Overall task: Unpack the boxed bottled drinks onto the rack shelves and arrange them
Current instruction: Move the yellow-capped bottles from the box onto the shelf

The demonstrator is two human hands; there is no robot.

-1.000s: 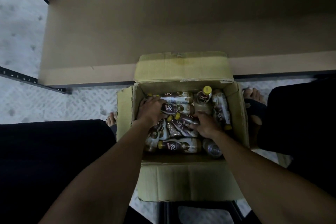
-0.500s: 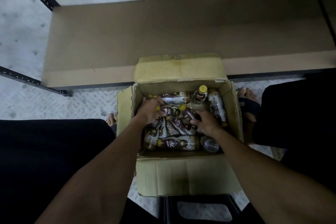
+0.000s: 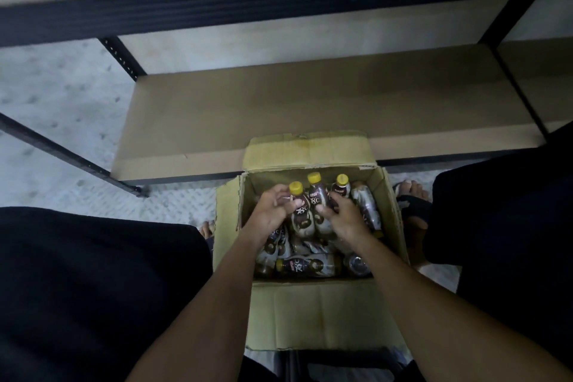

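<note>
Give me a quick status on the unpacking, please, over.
Left hand grips one bottle, right hand grips a second bottle, both upright in the box. More bottles lie loose inside. Far flap stands between box and shelf.

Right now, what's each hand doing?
Left hand: grips the left yellow-capped brown plastic bottle.
Right hand: grips the middle yellow-capped brown plastic bottle.
</note>
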